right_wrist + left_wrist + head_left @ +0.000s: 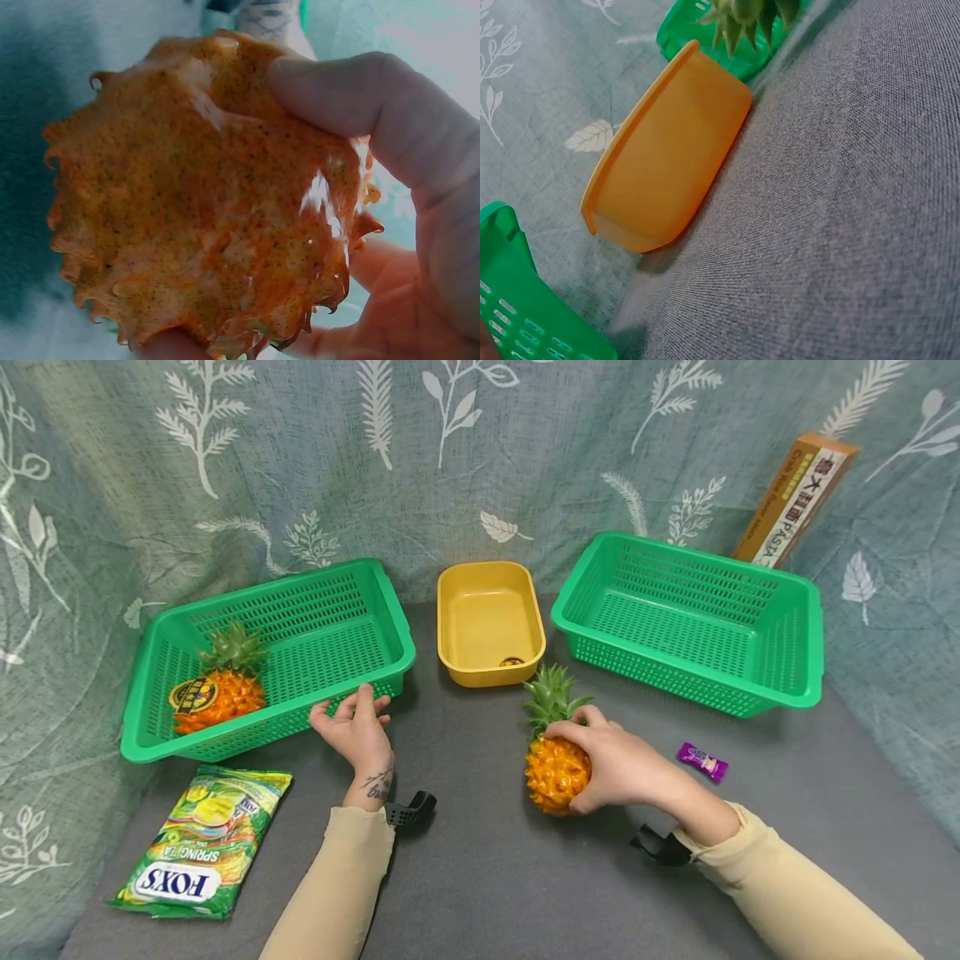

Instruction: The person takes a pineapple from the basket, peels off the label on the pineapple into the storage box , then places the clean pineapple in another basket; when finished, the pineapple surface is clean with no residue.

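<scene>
My right hand (626, 764) grips an orange toy pineapple (555, 777) with a green leafy crown, thumb and fingers round its body. The right wrist view shows the pineapple's rounded base (202, 202) up close between thumb and fingers. My left hand (360, 731), palm turned up and fingers loosely bent, is at the front wall of the left green basket (300, 706); whether it touches the basket I cannot tell. Inside that basket lies another pineapple (236, 693) with a black and gold label. The left wrist view catches only a sliver of a finger at its lower left edge.
Between the baskets stands a yellow tub (491, 677) with a dark round sticker. A second green basket (675, 677) is at right, a pasta box (798, 497) behind it. A purple wrapped sweet (702, 762) lies in front. A FOX'S candy bag (206, 843) lies at left.
</scene>
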The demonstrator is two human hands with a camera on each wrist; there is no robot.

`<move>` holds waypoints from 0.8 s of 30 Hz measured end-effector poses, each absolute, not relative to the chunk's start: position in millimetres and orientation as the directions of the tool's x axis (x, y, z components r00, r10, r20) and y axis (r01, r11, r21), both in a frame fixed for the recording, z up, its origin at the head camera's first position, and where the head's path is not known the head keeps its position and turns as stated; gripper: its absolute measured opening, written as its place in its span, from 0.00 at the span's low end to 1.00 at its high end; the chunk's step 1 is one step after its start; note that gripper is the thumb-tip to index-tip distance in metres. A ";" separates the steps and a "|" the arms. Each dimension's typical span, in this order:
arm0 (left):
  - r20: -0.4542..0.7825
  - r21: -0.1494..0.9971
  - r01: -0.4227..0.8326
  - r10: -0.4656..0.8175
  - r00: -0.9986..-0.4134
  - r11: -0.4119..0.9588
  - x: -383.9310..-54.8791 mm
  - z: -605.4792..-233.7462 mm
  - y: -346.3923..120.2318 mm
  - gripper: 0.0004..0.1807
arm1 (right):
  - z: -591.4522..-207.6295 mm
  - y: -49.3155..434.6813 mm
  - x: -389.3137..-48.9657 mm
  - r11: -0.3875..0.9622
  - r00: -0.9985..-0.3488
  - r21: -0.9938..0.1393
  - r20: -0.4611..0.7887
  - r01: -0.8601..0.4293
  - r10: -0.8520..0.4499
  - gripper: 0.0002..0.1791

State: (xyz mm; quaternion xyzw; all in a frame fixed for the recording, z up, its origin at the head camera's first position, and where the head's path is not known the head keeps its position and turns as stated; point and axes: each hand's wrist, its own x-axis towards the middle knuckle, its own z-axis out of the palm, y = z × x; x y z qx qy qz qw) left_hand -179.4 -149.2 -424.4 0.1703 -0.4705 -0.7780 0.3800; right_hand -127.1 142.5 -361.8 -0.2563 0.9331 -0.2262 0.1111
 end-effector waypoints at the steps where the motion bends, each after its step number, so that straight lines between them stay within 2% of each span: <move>1: 0.092 0.860 0.432 -0.752 -0.653 -0.270 -179.4 -424.3 -149.2 0.21 | -358.8 144.3 -126.1 0.762 -0.841 -0.482 -0.088 -0.433 -0.534 0.45; 8: 0.089 0.853 0.440 -0.752 -0.653 -0.281 -178.7 -423.9 -149.3 0.21 | -329.4 155.3 -125.9 0.697 -0.823 -0.539 -0.012 -0.473 -0.568 0.42; 12: 0.088 0.851 0.440 -0.750 -0.656 -0.285 -179.1 -424.0 -149.6 0.21 | -302.2 162.0 -140.3 0.675 -0.844 -0.592 0.016 -0.441 -0.537 0.44; 19: 0.086 0.857 0.432 -0.749 -0.656 -0.280 -179.1 -425.5 -150.0 0.22 | -253.2 182.8 -198.5 0.762 -0.932 -0.585 -0.030 -0.276 -0.360 0.45; 24: 0.100 0.854 0.443 -0.750 -0.654 -0.273 -178.8 -425.9 -149.8 0.22 | -242.3 198.4 -250.6 0.814 -0.951 -0.556 -0.130 -0.166 -0.282 0.46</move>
